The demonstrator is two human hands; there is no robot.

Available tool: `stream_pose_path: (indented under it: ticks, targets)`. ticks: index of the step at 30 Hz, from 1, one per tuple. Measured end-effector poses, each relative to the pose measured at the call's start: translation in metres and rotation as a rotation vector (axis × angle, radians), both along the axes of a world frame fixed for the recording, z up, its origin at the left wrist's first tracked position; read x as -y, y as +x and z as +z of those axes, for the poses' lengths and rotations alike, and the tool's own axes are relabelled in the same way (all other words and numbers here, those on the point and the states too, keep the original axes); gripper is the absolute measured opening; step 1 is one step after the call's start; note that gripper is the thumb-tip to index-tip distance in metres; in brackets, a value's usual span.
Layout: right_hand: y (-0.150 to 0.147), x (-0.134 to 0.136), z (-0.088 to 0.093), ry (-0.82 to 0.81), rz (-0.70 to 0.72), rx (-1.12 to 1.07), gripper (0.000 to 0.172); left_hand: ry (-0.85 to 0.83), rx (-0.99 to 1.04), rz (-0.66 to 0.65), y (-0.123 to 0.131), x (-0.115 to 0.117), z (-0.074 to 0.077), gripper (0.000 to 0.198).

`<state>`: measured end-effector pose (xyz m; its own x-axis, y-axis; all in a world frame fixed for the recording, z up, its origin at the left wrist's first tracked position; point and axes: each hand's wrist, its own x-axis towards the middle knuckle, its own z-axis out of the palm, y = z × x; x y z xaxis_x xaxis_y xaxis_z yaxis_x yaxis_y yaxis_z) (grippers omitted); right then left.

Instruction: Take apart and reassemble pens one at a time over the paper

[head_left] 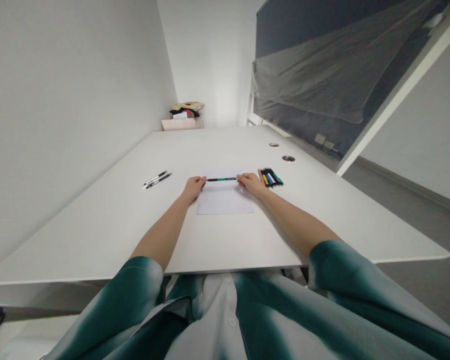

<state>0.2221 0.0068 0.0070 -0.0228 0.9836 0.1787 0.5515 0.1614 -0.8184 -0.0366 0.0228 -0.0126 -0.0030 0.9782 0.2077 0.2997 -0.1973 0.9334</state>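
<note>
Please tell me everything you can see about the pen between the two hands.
The pen is thin and straight, with a green middle and black toward both ends; it looks like plastic. It runs sideways across the person's front, with one end at the fingers of the left hand and the other at the fingers of the right hand. It is above the upper part of a white sheet of paper, but I cannot tell if it touches the paper. Its tip is too small to see.

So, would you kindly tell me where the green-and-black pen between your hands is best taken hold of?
Pinch the green-and-black pen mid-barrel from above: it is slim and straight, held level over the sheet of paper, and the left hand and right hand occupy both ends.
</note>
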Motion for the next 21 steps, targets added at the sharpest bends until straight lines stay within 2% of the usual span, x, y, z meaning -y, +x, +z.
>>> stream_pose_path:
  ticks: [8,12,17,21]
  targets:
    - [0.001,-0.004,-0.005,0.005,-0.003,-0.078,0.038,-0.003,0.033,0.002,0.001,0.001,0.001,0.043]
    - [0.0,-0.011,-0.008,-0.015,0.079,-0.259,0.032,0.002,0.051,0.007,0.001,0.0,0.001,0.038]
    - [0.0,-0.016,-0.01,-0.059,0.146,-0.463,0.016,0.015,0.095,-0.032,0.002,0.002,0.004,0.028]
    - [0.0,-0.017,-0.014,-0.057,0.113,-0.454,0.016,0.012,0.092,-0.06,0.006,0.005,0.006,0.02]
